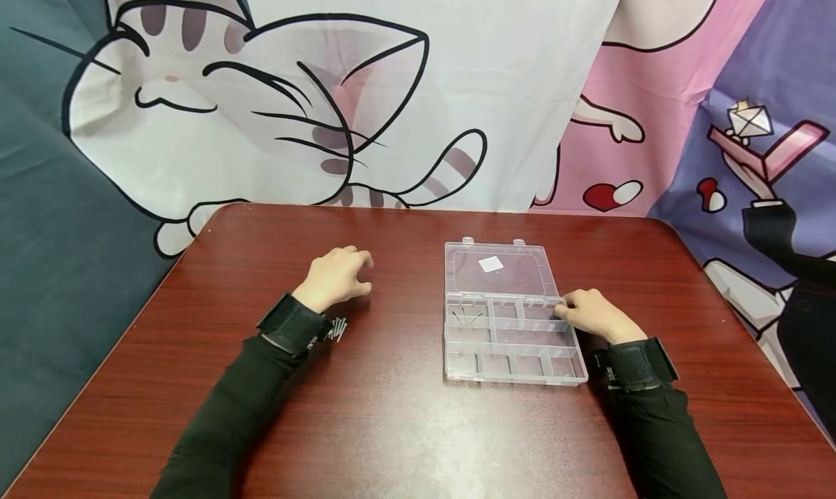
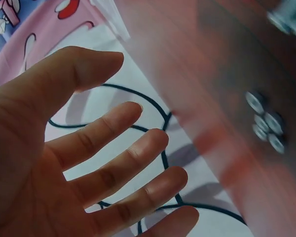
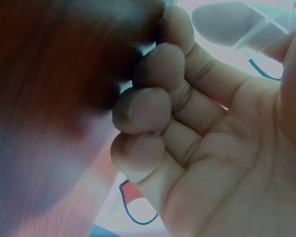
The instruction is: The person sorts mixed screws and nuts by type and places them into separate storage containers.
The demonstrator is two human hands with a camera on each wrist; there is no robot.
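Note:
A clear plastic compartment box (image 1: 516, 349) lies on the table with its lid (image 1: 470, 278) folded back flat behind it. My right hand (image 1: 597, 315) holds the box's right edge, thumb over the wall and the other fingers curled along the outside. In the right wrist view, the thumb (image 3: 227, 24) reaches over the dividers. Small metal screws (image 1: 466, 315) lie in a left compartment. My left hand (image 1: 334, 278) is above the table left of the box, fingers spread and relaxed around nothing. Beside its wrist lie several more screws (image 1: 337, 329); their round heads (image 2: 266, 121) look blurred in the left wrist view.
The reddish-brown wooden table (image 1: 392, 426) ends at a back edge against a hanging cloth (image 1: 522, 85) printed with cartoon cats. A small white label (image 1: 491, 264) is on the lid. A black object (image 1: 810, 332) stands beyond the table's right side.

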